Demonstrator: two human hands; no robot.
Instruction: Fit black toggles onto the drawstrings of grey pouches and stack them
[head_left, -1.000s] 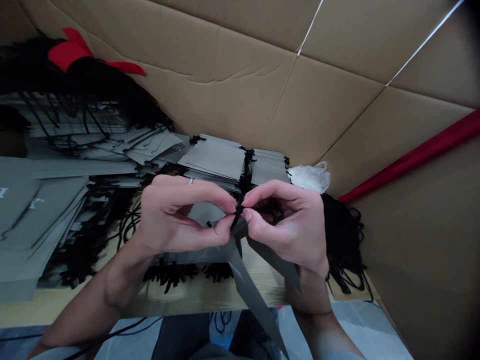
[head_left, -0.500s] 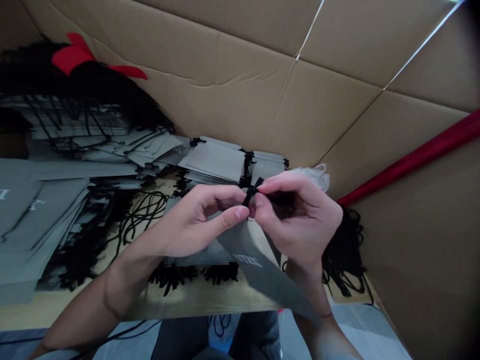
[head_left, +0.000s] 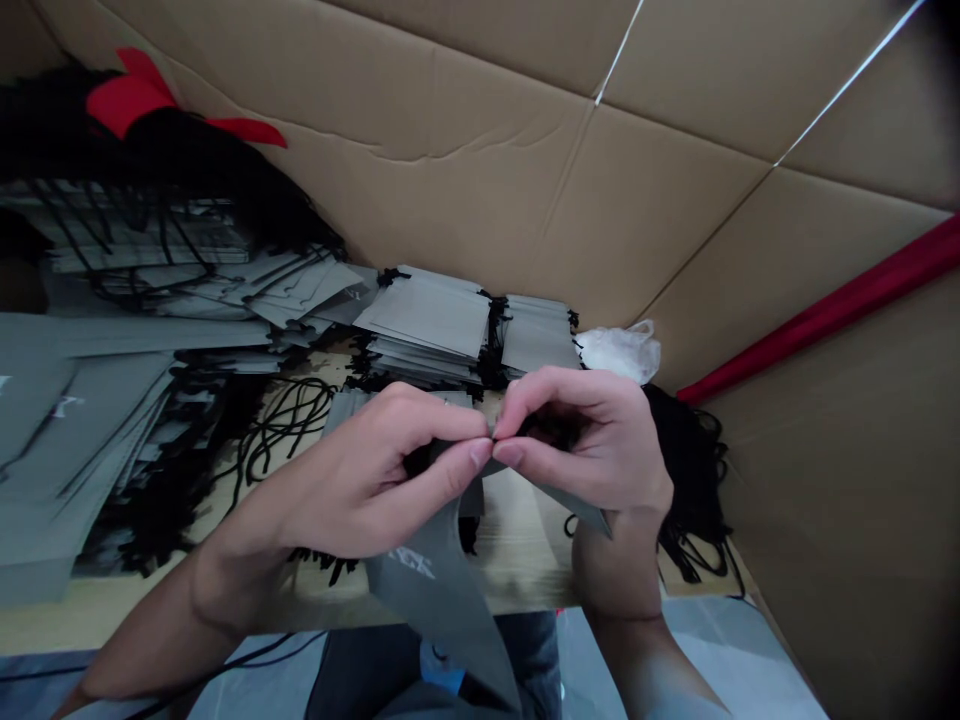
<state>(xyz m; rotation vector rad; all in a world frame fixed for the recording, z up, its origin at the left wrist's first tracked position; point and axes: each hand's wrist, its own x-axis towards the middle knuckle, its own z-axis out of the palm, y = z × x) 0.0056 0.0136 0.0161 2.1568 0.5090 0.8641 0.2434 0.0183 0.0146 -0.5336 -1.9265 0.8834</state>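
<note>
A flat grey paper bag (head_left: 442, 590) with pale lettering hangs down toward my lap, held at its upper edge by both hands. My left hand (head_left: 375, 480) pinches that edge between thumb and forefinger. My right hand (head_left: 581, 445) pinches it right beside, fingertips touching the left ones. A bit of black cord (head_left: 559, 428) shows inside the curl of my right fingers. The exact spot where the cord meets the bag is hidden by the fingertips.
Stacks of grey bags (head_left: 450, 325) with black cord handles lie behind the hands and at the left (head_left: 67, 420). Loose black cords (head_left: 281, 425) lie on the wooden table (head_left: 360, 600). A white plastic bag (head_left: 619, 350), a cord heap (head_left: 694, 470), cardboard walls (head_left: 480, 170) and a red tube (head_left: 825, 310) surround.
The hands dropped slightly and came back toward me. The black cord end that stuck up between the fingertips no longer shows. The bag turned and now hangs lower.
</note>
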